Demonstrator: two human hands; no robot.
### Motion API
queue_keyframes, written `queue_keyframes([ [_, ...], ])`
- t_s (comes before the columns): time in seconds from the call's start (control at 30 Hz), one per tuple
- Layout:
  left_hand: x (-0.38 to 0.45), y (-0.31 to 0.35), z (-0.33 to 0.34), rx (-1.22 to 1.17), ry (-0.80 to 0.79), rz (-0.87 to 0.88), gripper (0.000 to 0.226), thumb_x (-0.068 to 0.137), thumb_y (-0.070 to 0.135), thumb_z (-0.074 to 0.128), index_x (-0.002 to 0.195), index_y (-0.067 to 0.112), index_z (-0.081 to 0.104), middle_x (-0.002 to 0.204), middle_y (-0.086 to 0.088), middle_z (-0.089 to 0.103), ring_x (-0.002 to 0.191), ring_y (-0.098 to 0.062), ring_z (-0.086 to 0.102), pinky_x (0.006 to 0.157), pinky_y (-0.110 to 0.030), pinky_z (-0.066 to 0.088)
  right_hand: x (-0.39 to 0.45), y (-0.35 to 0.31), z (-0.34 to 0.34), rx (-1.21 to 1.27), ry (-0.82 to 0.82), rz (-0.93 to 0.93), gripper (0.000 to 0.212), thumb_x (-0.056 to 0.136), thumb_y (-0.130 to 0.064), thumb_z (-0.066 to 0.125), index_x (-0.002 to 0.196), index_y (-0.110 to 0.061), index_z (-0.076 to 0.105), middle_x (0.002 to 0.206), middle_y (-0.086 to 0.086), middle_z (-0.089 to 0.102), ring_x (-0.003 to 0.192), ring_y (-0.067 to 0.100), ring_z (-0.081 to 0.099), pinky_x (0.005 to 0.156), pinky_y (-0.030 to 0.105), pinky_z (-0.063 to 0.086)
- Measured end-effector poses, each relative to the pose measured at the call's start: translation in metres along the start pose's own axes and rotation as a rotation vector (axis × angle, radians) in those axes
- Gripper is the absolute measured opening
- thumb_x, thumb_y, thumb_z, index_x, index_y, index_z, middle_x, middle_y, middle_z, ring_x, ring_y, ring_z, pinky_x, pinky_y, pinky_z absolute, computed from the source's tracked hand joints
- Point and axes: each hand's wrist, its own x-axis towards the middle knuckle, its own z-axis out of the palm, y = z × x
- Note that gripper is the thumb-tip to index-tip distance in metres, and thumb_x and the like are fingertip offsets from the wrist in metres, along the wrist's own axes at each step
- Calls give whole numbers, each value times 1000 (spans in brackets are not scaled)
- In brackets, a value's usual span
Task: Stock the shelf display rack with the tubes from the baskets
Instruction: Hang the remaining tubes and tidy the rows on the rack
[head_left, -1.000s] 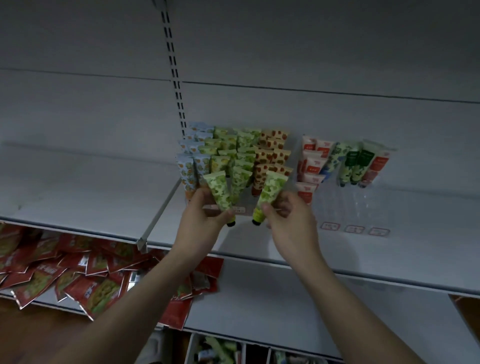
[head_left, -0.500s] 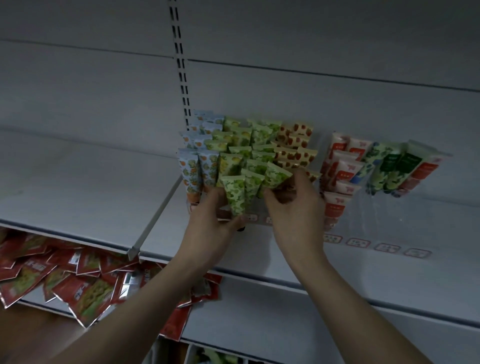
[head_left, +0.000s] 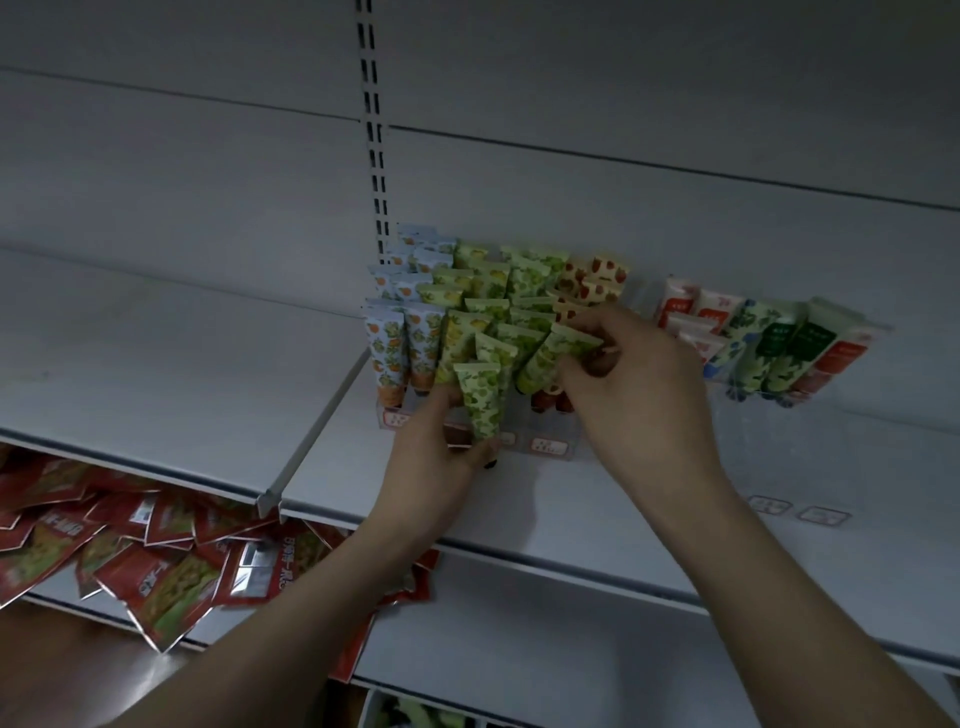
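Writing: small price tags (head_left: 547, 445) on the front of the clear display rack (head_left: 550, 426) carry print too small to read; red snack packets (head_left: 150, 566) on the lower shelf show white characters, illegible.

Tubes: soft, flat-crimped at top, caps down, standing in rows in the rack on the white shelf (head_left: 519, 499). Orange-print tubes (head_left: 387, 348) at left, green-print in the middle, strawberry-print behind.

Left hand (head_left: 441, 457) pinches a green grape-print tube (head_left: 480, 402) near its cap, held upright just in front of the rack. Right hand (head_left: 639, 384) has its fingers curled around a second green tube (head_left: 558, 353), tilted, at the middle rows.
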Motion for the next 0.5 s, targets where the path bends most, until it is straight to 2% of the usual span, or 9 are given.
queue_keyframes([
  [0.03,0,2,1,7,8,10,41,82,12,75,115,25,55,101,30,49,94,9,47,74,4,35,3,-2,-2,-20,-13,-19,27,85,-8,66,110,-17,70,90,-10,65,74,4,59,62,11,46],
  [0.1,0,2,3,4,16,16,42,82,14,75,118,23,55,104,23,53,97,5,48,71,5,34,9,-4,-4,-78,-49,-63,22,84,-6,67,105,-12,72,93,0,70,79,12,61,67,25,49],
  [0.13,0,2,5,0,18,18,43,82,15,75,120,22,56,108,19,55,99,3,49,71,4,35,12,-5,-5,-112,-69,-86,20,83,-6,67,103,-9,72,95,5,69,81,15,60,68,28,46],
  [0.23,1,3,7,-15,23,10,45,82,18,76,121,24,55,114,14,58,103,-3,54,73,0,38,19,-1,-3,-198,-115,-142,15,83,-7,70,98,-8,73,98,7,66,86,16,54,65,27,33],
  [0.33,2,3,9,-43,22,-11,42,82,17,75,115,30,53,112,15,58,97,-8,61,68,-4,42,23,0,-1,-270,-129,-160,16,83,-14,72,99,-10,73,98,7,66,98,24,53,66,27,27],
  [0.5,3,2,10,-48,24,-26,43,82,18,76,118,27,54,113,16,58,97,-10,62,68,-8,43,30,0,-2,-349,-137,-171,19,82,-20,74,99,-13,74,98,6,67,100,26,49,70,30,31],
])
